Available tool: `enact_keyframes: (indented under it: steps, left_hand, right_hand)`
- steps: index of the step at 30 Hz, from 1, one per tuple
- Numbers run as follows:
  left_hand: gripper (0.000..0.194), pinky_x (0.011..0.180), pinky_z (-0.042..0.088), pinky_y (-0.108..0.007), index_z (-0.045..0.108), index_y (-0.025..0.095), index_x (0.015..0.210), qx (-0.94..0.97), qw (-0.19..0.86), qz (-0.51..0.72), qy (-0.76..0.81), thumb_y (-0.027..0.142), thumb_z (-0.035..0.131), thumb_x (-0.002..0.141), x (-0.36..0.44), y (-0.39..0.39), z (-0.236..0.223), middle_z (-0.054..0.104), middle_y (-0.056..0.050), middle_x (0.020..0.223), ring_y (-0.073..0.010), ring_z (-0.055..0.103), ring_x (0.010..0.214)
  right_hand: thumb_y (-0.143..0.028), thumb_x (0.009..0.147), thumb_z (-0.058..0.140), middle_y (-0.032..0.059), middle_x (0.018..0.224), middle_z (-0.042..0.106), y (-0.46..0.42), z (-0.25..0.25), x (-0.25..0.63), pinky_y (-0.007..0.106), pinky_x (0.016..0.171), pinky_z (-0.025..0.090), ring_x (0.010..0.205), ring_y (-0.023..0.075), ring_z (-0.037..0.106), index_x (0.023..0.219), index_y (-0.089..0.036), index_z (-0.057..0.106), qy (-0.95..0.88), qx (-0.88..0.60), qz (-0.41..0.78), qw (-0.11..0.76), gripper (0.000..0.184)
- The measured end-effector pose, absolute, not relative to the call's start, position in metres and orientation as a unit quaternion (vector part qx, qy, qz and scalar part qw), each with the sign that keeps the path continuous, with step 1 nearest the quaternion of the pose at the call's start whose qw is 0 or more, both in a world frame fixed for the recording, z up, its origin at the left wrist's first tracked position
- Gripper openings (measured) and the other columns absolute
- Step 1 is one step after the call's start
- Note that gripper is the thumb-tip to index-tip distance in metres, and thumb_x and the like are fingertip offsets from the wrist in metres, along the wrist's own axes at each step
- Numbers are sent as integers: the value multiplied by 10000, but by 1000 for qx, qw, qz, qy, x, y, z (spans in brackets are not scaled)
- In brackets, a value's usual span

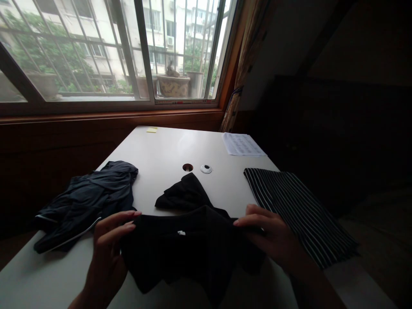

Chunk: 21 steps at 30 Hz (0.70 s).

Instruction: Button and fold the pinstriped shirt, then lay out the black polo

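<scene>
A black garment point(180, 253) with a small white label inside its edge is stretched between my two hands above the near part of the white table point(167, 148). My left hand point(111, 240) pinches its left top corner. On the other side my right hand point(268, 234) grips the right end between thumb and fingers. Part of the black cloth lies on the table beyond the raised edge. What kind of garment it is cannot be made out.
Dark clothing with white piping point(86, 197) lies crumpled at the left edge. A black-and-white striped cloth point(299, 210) lies flat on the right. Farther back are printed papers point(244, 144), a yellow note point(152, 129), a cable hole point(188, 168) and its round cover point(206, 169).
</scene>
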<state>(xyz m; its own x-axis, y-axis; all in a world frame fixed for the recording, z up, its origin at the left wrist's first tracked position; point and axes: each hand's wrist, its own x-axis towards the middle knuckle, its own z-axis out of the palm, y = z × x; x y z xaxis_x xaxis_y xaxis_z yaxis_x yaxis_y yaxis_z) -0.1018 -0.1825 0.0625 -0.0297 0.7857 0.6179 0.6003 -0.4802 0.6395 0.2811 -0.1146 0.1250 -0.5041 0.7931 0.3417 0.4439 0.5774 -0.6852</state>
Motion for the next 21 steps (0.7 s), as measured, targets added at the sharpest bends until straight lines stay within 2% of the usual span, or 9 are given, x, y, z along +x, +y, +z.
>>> enact_keyframes:
  steps: [4, 6, 8, 11, 13, 16, 17, 19, 21]
  left_hand:
    - [517, 857, 590, -368, 262, 298, 1461, 688, 238, 439, 528, 341, 482, 995, -95, -164, 44, 570, -117, 1295, -204, 658, 1034]
    - [546, 851, 587, -353, 279, 302, 1478, 699, 254, 363, 561, 352, 509, 985, -94, -162, 35, 642, -82, 1194, -191, 682, 965]
    - [601, 833, 591, -335, 305, 320, 1483, 718, 242, 322, 568, 357, 574, 947, -95, -165, 26, 678, -48, 1121, -194, 696, 942]
    - [755, 858, 589, -333, 261, 351, 1523, 756, 225, 287, 544, 290, 646, 876, -101, -175, 17, 681, -46, 1162, -214, 699, 992]
    - [835, 934, 567, -373, 234, 362, 1541, 776, 221, 261, 530, 228, 659, 834, -103, -181, 14, 636, -72, 1284, -246, 670, 1096]
    - [880, 1009, 522, -429, 214, 369, 1553, 779, 223, 238, 536, 144, 621, 806, -103, -185, 12, 544, -96, 1416, -282, 606, 1220]
    - [887, 1004, 525, -431, 215, 370, 1555, 775, 227, 235, 541, 113, 597, 797, -102, -184, 12, 547, -95, 1411, -279, 611, 1211]
    - [910, 940, 562, -403, 234, 372, 1551, 772, 243, 231, 540, 61, 557, 760, -99, -182, 12, 611, -81, 1326, -256, 664, 1109]
    - [893, 841, 597, -350, 313, 378, 1524, 777, 255, 241, 523, 59, 559, 727, -99, -183, 13, 686, -48, 1197, -230, 704, 970]
  right_hand:
    - [-234, 943, 591, 24, 972, 660, -106, 114, 281, 330, 831, 536, 917, 192, 654, 1075, -300, 685, -795, -436, 187, 377, 175]
    - [-260, 962, 569, 32, 1069, 662, -102, 108, 283, 365, 925, 506, 1024, 209, 635, 1043, -289, 666, -786, -455, 160, 387, 130]
    - [-280, 980, 540, 35, 1057, 662, -100, 106, 287, 374, 928, 498, 1016, 209, 633, 994, -272, 647, -780, -475, 161, 375, 109]
    - [-311, 973, 548, 26, 943, 649, -101, 106, 295, 345, 837, 519, 907, 199, 640, 927, -253, 635, -786, -494, 220, 301, 114]
    - [-306, 915, 633, 23, 1011, 650, -102, 104, 299, 330, 841, 526, 938, 202, 642, 997, -260, 642, -791, -487, 285, 236, 95]
    - [-222, 799, 725, 24, 1231, 627, -103, 97, 301, 325, 896, 529, 1033, 209, 642, 1246, -300, 582, -774, -485, 370, 167, 475]
    - [-186, 777, 722, 22, 1253, 629, -104, 94, 301, 326, 908, 527, 1046, 212, 644, 1282, -306, 567, -768, -486, 388, 151, 541]
    - [-127, 762, 682, 10, 1196, 673, -108, 90, 303, 327, 916, 522, 1043, 216, 656, 1241, -301, 611, -765, -481, 413, 117, 515]
    - [-98, 771, 637, -5, 1066, 722, -116, 93, 308, 313, 879, 531, 993, 213, 680, 1107, -289, 686, -768, -469, 430, 76, 389]
